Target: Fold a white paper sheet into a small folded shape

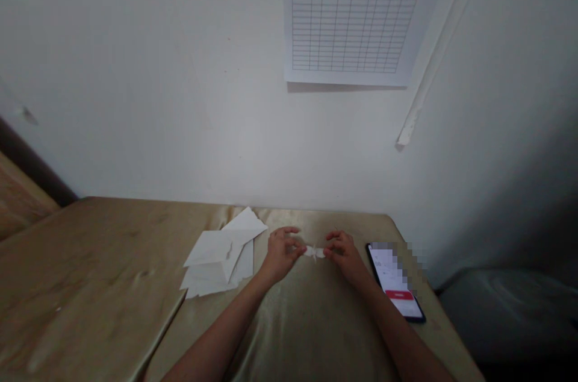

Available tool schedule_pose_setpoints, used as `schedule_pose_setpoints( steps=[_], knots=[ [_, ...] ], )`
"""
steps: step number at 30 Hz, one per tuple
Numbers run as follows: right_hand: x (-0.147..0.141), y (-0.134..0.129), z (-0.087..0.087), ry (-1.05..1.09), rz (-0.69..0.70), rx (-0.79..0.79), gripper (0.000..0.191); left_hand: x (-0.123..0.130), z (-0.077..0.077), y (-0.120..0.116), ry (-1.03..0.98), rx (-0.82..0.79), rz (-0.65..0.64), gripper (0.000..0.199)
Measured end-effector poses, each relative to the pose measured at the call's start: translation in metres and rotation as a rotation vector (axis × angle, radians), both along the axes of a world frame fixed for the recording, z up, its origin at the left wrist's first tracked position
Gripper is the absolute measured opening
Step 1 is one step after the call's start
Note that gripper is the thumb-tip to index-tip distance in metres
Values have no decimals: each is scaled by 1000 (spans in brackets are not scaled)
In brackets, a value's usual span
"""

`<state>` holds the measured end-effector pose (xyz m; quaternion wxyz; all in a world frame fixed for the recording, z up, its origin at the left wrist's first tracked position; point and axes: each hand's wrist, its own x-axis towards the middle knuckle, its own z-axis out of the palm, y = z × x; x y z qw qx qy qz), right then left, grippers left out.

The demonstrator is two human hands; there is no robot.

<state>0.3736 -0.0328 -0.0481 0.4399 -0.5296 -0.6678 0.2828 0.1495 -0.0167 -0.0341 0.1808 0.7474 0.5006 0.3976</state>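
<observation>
Between my two hands is a small white paper piece [315, 252], narrowed at its middle, where something thin like a thread or twist crosses it. My left hand [283, 254] pinches its left end between thumb and fingertip. At the opposite end, my right hand [344, 254] pinches it in the same way. The remaining fingers of both hands are curled and raised. The paper is low over the shiny tan cover [307, 322]; I cannot tell whether it touches. To the left of my left hand lies a loose pile of white paper sheets [212, 249], one with a torn slit.
A phone [397, 285] with a lit screen lies right of my right forearm, near the surface's right edge. Behind rises a white wall [180, 99] with a printed table sheet [347, 20] and a slanting white strip [428, 75]. A dark grey shape [506, 303] stands beyond the right edge.
</observation>
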Motion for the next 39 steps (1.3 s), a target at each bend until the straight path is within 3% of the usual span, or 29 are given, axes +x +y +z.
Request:
schedule_pose_setpoints(
  steps=[6,12,17,21,27,33,39],
  knots=[
    [-1,0,-1,53,-52,16,20,3,-1,0,-82,-24,36,15],
    [4,0,2,-6,61,-7,18,-4,4,1,-15,2,-49,9],
    [2,-4,1,-56,38,22,15,-7,3,1,5,27,-86,12],
    [0,-8,-3,-83,96,26,14,-7,1,-2,57,7,-172,10],
    [-3,-10,-5,-77,144,66,10,-3,-2,-3,60,-16,-180,8],
    [-9,-15,-1,-66,199,56,19,2,-2,-5,1,-38,-177,6],
    [-11,-10,-3,61,148,8,30,7,2,-5,-128,-40,-133,6]
  ],
)
